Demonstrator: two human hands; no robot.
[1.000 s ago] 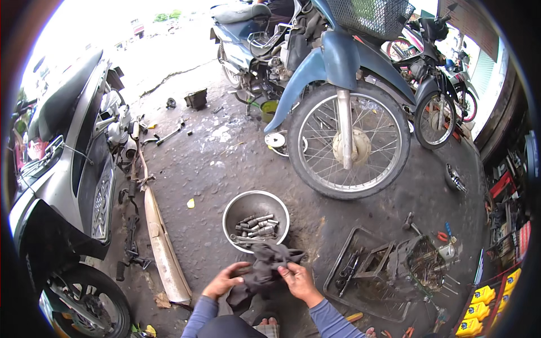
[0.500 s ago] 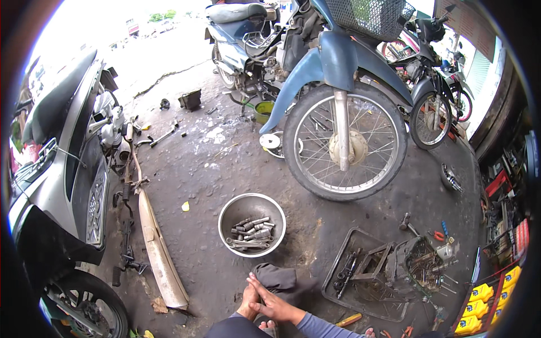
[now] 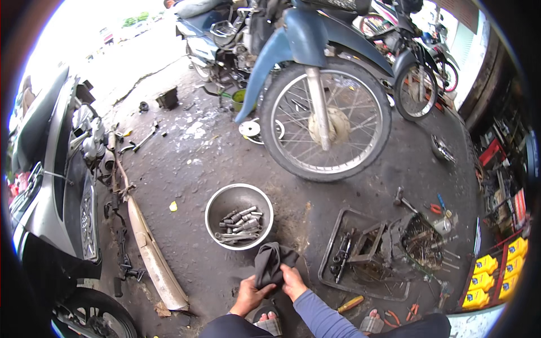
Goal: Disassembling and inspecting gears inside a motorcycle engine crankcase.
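A dark grey cloth (image 3: 269, 260) hangs bunched up between my two hands, low in the middle of the view. My left hand (image 3: 248, 297) grips its lower left side, thumb against the fabric. From the other side my right hand (image 3: 293, 283) pinches the cloth's right edge. Just beyond the cloth stands a round metal bowl (image 3: 224, 197) on the ground. Inside it lie several sockets (image 3: 243, 218) and wrenches (image 3: 234, 239).
A blue motorbike's front wheel (image 3: 327, 121) stands ahead; a silver-black motorbike (image 3: 56, 208) is at left, beside a long exhaust cover (image 3: 149, 253). At right are a parts tray (image 3: 329, 248), a hammer (image 3: 404, 200), a yellow-handled tool (image 3: 350, 304) and yellow bottles (image 3: 484, 265).
My hands were pressed together near the cloth on the ground; now they are apart and hold it. The scene has shifted slightly left and up in the view.
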